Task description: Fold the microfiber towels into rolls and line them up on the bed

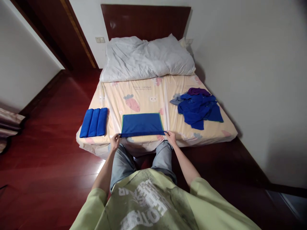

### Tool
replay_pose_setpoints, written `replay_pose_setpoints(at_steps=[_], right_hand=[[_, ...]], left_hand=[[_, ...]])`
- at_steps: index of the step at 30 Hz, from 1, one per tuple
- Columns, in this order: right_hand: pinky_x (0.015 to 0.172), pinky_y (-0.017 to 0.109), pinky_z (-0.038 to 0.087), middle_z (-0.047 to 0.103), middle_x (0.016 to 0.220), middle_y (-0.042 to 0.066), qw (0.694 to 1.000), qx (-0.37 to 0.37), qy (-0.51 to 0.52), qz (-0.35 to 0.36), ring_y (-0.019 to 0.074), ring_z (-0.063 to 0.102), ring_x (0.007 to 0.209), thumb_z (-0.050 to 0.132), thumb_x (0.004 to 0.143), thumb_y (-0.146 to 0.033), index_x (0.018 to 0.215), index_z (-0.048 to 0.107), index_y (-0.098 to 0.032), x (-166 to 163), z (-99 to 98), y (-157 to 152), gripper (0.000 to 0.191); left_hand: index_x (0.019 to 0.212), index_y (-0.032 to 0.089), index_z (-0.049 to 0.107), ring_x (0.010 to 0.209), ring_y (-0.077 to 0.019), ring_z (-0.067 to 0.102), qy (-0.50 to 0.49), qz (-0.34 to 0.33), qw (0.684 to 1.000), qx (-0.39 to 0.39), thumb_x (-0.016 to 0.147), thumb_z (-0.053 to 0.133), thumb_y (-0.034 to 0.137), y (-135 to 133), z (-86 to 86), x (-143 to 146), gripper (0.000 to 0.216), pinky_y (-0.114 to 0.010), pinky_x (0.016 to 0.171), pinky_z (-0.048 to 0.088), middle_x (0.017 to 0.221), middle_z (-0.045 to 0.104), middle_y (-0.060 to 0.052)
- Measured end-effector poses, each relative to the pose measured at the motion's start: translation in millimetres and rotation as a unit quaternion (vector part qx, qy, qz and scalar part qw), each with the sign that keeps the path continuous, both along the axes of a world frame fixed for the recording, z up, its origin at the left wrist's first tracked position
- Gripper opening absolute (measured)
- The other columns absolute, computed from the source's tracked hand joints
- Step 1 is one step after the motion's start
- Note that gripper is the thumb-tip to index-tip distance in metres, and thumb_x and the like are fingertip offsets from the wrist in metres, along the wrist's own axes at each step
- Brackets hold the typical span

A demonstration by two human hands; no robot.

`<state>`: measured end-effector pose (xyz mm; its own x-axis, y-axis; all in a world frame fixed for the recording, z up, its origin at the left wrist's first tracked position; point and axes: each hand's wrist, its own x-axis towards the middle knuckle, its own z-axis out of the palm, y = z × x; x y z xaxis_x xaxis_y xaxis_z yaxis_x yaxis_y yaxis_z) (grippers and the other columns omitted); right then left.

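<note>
A blue towel (142,124) with a green edge lies spread flat on the near part of the bed (153,95). My left hand (115,141) pinches its near left corner. My right hand (170,137) pinches its near right corner. Both hands sit at the bed's front edge, fingers closed on the cloth. Three rolled blue towels (94,122) lie side by side at the bed's left edge. A loose heap of blue cloths (198,109) with a purple one (198,91) on top lies at the right.
A crumpled white duvet (146,57) lies against the dark wooden headboard (145,20). Dark red wooden floor (48,143) surrounds the bed. A white wall runs along the right side. My legs in jeans stand against the bed's front edge.
</note>
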<state>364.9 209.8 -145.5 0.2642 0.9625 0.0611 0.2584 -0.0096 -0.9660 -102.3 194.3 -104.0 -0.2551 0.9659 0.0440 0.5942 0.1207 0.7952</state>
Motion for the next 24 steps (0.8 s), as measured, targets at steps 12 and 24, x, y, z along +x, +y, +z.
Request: replay_pose_setpoints(at_steps=[12,24], right_hand=[[0.078,0.039,0.059,0.077,0.083,0.015,0.996,-0.046,-0.073,-0.014,0.0288,0.073,0.082,0.066,0.079,-0.061,0.076,0.07,-0.018,-6.0,-6.1,19.2,0.044],[0.083,0.035,0.055,0.078,0.093,0.011,0.982,-0.098,-0.157,-0.037,0.0253,0.072,0.088,0.061,0.087,-0.042,0.09,0.074,-0.02,-9.8,-7.4,18.5,0.025]], left_hand=[[0.095,0.017,0.071,0.085,-0.0242,0.071,0.093,-0.009,0.99,-0.102,0.092,0.05,0.043,4.2,-3.8,0.6,0.033,-0.029,0.076,0.05,0.084,0.073,-0.009],[0.105,0.018,0.072,0.095,-0.0246,0.073,0.104,0.014,0.988,-0.109,0.094,0.05,0.044,0.6,-10.5,5.3,0.036,-0.03,0.085,0.052,0.095,0.077,-0.011]])
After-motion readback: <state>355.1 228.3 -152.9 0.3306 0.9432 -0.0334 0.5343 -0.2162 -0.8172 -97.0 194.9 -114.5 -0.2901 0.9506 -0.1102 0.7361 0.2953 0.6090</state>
